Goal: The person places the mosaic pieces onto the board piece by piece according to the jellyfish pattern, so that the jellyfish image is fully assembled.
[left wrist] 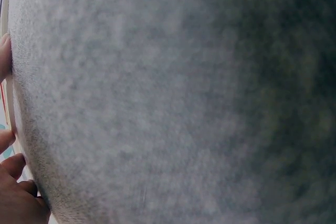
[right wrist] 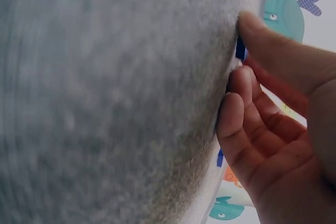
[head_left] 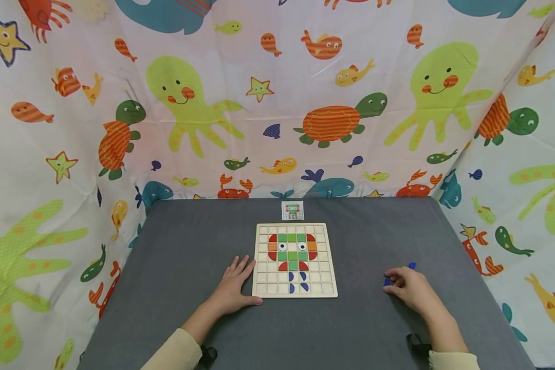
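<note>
A square wooden grid board [head_left: 268,231] lies on the table with red, green, orange and blue pieces and two eye pieces set in its cells. My left hand [head_left: 233,288] rests at its left side, fingers spread, thumb on the lower left corner. Off to the right, my right hand [head_left: 411,288] pinches a small blue tile [head_left: 387,281] between thumb and fingers, down at the tabletop. The right wrist view shows that blue tile [right wrist: 241,49] beside the thumb. A second blue tile [head_left: 412,265] lies just beyond the right hand's knuckles.
A small picture card [head_left: 293,210] with a similar coloured figure lies behind the board. The grey table [head_left: 194,221] ends at a curtain [head_left: 268,113] printed with sea animals, which also hangs along both sides. Dark wrist straps sit near both cuffs.
</note>
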The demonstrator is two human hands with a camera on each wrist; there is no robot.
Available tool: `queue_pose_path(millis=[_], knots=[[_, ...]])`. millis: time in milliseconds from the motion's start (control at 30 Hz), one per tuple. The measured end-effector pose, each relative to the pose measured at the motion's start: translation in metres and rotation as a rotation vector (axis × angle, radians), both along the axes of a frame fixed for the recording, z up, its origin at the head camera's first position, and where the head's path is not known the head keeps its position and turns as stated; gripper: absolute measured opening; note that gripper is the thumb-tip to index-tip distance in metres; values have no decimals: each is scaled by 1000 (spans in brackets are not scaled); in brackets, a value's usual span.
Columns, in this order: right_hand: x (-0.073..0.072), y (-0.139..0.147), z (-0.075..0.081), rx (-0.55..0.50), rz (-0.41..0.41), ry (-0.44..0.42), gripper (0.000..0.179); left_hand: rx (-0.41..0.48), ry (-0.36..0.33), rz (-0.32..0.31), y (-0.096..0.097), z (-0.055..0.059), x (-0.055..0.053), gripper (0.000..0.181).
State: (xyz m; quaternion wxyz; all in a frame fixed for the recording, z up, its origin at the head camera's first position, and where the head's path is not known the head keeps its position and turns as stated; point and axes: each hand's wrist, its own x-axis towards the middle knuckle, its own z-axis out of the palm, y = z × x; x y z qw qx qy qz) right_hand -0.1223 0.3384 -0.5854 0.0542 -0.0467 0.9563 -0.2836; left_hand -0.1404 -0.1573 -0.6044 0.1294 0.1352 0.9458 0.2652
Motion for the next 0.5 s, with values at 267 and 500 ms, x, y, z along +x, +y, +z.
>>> queue_pose_path(millis=[267, 500], knots=[[1, -4, -3, 30, 4, 52, 22, 3, 2, 6, 0, 1, 1, 110], [0, -7, 0, 28, -10, 112, 23, 8, 5, 4, 0, 1, 0, 110]])
